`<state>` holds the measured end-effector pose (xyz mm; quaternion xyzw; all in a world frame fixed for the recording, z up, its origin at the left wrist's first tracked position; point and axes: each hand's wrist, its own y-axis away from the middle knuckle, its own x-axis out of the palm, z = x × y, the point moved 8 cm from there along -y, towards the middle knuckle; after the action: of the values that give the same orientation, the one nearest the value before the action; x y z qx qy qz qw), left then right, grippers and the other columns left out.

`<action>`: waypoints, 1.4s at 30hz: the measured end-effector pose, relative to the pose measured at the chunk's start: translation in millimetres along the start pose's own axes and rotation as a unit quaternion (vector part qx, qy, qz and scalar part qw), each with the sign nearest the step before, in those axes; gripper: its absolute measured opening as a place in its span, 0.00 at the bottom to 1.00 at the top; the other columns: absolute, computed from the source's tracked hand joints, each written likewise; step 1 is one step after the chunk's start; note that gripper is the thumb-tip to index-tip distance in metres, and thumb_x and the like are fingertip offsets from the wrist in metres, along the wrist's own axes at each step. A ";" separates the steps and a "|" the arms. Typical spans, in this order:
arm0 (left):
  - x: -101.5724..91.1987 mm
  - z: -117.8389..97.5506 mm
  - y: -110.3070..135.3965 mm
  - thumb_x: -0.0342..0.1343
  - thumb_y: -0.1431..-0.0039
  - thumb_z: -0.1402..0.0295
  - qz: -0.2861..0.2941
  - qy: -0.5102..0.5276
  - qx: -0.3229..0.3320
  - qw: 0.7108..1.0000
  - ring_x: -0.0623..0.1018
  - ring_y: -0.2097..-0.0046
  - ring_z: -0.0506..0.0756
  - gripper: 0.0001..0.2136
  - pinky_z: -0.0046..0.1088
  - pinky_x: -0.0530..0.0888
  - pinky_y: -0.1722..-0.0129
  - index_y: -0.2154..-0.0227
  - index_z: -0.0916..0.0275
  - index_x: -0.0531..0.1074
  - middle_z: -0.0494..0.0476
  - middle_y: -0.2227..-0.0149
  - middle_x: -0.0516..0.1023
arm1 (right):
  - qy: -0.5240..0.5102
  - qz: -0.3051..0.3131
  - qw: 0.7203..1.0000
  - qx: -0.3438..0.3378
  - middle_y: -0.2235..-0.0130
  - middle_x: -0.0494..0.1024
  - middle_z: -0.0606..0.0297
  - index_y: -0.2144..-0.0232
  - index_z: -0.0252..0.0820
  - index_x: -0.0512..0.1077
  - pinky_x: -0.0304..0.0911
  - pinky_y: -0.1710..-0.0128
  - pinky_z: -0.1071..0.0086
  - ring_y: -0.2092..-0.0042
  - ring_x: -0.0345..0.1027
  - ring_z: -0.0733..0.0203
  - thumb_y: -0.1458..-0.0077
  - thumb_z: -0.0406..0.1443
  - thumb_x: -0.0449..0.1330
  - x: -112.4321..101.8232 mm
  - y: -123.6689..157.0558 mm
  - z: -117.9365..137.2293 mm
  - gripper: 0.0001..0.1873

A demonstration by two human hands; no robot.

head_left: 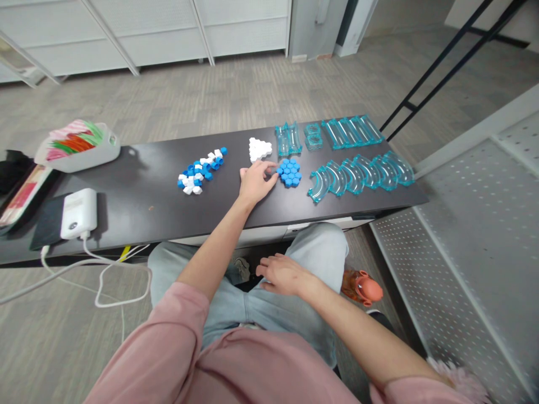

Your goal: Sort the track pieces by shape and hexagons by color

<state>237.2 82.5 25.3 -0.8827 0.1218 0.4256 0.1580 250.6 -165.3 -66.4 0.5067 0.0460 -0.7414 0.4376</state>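
My left hand (256,182) is over the dark table, palm down, with its thumb and fingers apart. Its fingertips reach the left edge of a flat cluster of blue hexagonal pieces (289,173); whether they touch it I cannot tell. Just beyond the fingers lie white hexagonal pieces (260,149), grouped in a triangle. A loose pile of mixed blue and white pieces (197,175) is spread to the left of this hand. My right hand (284,274) hangs over my lap by the thigh, fingers loosely stretched and holding nothing.
Teal transparent curved track pieces (353,175), straight ones (351,132) and small square ones (313,136) lie on the table's right (400,199). At left are a white basket of colourful packets (90,157), a white power bank (79,213) and cables (101,261). An orange-capped bottle (365,287) stands below.
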 end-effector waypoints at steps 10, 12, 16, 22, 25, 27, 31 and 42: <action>1.5 1.2 0.5 0.69 0.26 0.68 0.002 -0.008 -0.004 1.000 0.84 0.50 0.61 0.09 0.49 0.67 0.33 0.47 0.53 0.86 0.57 0.44 0.87 | 0.001 0.001 1.000 0.003 0.43 0.90 0.54 0.43 0.49 0.86 0.74 0.46 0.54 0.47 0.85 0.43 0.22 0.48 0.71 0.7 0.1 -0.2 0.14; 0.7 1.0 1.1 0.69 0.27 0.69 -0.003 -0.005 0.002 1.000 0.84 0.51 0.60 0.12 0.47 0.68 0.33 0.45 0.52 0.85 0.57 0.44 0.86 | 0.010 0.001 1.000 0.003 0.43 0.90 0.55 0.43 0.50 0.86 0.75 0.46 0.55 0.46 0.86 0.44 0.22 0.48 0.71 0.0 0.3 0.6 0.14; 0.0 -3.6 2.7 0.66 0.25 0.70 -0.006 -0.004 0.035 0.999 0.83 0.54 0.58 0.12 0.47 0.67 0.33 0.44 0.51 0.88 0.56 0.44 0.85 | 0.022 0.003 1.000 0.001 0.42 0.90 0.54 0.39 0.43 0.85 0.75 0.44 0.56 0.44 0.87 0.45 0.21 0.45 0.71 -2.3 2.5 3.1 0.17; 1.3 -4.7 3.2 0.67 0.23 0.68 0.001 -0.013 0.040 0.999 0.82 0.57 0.57 0.13 0.49 0.66 0.34 0.43 0.48 0.91 0.56 0.43 0.85 | 0.017 0.004 1.000 0.004 0.41 0.91 0.54 0.40 0.47 0.87 0.76 0.44 0.55 0.45 0.87 0.45 0.21 0.47 0.71 -3.3 2.6 2.4 0.16; 0.3 -4.5 3.1 0.68 0.23 0.67 -0.005 -0.016 0.037 0.999 0.83 0.56 0.58 0.12 0.50 0.66 0.34 0.43 0.48 0.92 0.56 0.43 0.87 | 0.007 0.003 1.000 0.004 0.41 0.91 0.54 0.41 0.48 0.87 0.76 0.45 0.52 0.46 0.87 0.42 0.22 0.47 0.72 -1.3 0.3 1.0 0.16; -0.2 -5.1 3.1 0.68 0.22 0.67 -0.007 -0.017 0.039 0.999 0.84 0.55 0.59 0.11 0.50 0.66 0.34 0.45 0.49 0.91 0.56 0.43 0.88 | 0.000 0.001 1.000 0.003 0.41 0.91 0.53 0.41 0.47 0.87 0.76 0.45 0.52 0.46 0.87 0.41 0.23 0.47 0.72 -0.6 -0.8 0.6 0.16; -0.4 -6.7 2.8 0.68 0.22 0.68 -0.009 -0.017 0.048 0.999 0.85 0.52 0.60 0.09 0.50 0.65 0.35 0.47 0.51 0.90 0.56 0.45 0.91 | 0.007 0.009 1.000 0.002 0.41 0.90 0.52 0.40 0.47 0.86 0.76 0.44 0.51 0.45 0.87 0.41 0.21 0.47 0.71 0.8 -1.0 1.0 0.16; 1.0 -2.7 1.0 0.68 0.23 0.68 -0.008 -0.010 0.047 0.999 0.86 0.53 0.61 0.08 0.50 0.65 0.34 0.48 0.50 0.89 0.55 0.45 0.92 | 0.018 0.007 1.000 0.003 0.41 0.91 0.55 0.41 0.49 0.86 0.75 0.46 0.54 0.46 0.87 0.44 0.21 0.47 0.71 1.4 -0.5 1.2 0.15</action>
<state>239.4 80.4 25.9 -0.8711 0.1332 0.4267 0.2033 249.2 -166.4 -67.1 0.5219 0.0477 -0.7291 0.4402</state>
